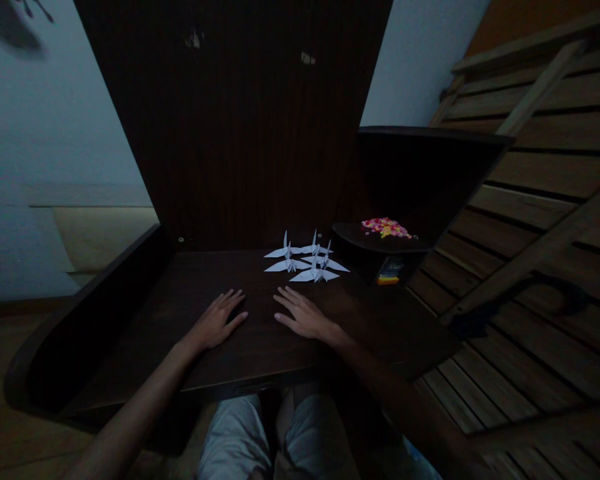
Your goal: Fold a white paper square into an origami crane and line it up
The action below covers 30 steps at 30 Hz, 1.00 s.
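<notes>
My left hand (219, 320) lies flat on the dark wooden desk (260, 357), palm down with the fingers spread. To its right, my right hand (304, 315) also rests flat on the desktop, thumb apart from the fingers. Neither hand holds anything. Just beyond my right hand stands a group of several white folded paper cranes (316, 273), close together near the desk's back panel. Their wings are spread and partly overlap, so some of the rear ones are hidden. A gap separates my fingertips from the nearest crane.
A small corner shelf (347, 233) on the right bears a heap of pink, red and yellow bits (386, 228). Below it sits a small yellow-orange item (387, 280). The desk's raised side (87, 300) bounds the left. Wooden slats (535, 220) lean at the right.
</notes>
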Available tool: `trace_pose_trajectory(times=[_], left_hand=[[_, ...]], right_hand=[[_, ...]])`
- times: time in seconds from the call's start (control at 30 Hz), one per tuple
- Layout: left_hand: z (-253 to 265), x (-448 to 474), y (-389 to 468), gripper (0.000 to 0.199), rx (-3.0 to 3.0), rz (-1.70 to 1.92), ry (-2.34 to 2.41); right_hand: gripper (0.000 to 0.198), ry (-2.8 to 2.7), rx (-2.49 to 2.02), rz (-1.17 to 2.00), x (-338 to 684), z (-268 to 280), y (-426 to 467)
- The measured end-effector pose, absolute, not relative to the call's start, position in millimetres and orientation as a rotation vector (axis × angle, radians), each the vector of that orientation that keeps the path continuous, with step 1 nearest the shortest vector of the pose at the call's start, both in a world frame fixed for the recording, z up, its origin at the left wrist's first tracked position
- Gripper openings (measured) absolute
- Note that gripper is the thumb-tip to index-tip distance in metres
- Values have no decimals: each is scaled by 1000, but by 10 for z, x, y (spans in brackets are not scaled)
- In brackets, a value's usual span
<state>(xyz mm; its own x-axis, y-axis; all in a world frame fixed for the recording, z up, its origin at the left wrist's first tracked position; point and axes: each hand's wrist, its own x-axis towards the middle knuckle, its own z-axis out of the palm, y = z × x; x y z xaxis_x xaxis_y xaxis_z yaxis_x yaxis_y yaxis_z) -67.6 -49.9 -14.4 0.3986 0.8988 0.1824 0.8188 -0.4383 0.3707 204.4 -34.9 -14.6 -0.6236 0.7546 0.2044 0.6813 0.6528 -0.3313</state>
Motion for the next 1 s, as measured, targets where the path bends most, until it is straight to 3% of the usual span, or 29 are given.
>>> trace_pose_trajectory(times=[0.23, 1.0], left_hand=[[-213, -674, -496, 62, 2512, 380, 1535], [-239, -678, -478, 58, 2520, 476, 1528]], right_hand=[[62, -2604, -1120, 316, 2030, -220, -335], [63, -2599, -1133, 292, 2007, -222, -342]])
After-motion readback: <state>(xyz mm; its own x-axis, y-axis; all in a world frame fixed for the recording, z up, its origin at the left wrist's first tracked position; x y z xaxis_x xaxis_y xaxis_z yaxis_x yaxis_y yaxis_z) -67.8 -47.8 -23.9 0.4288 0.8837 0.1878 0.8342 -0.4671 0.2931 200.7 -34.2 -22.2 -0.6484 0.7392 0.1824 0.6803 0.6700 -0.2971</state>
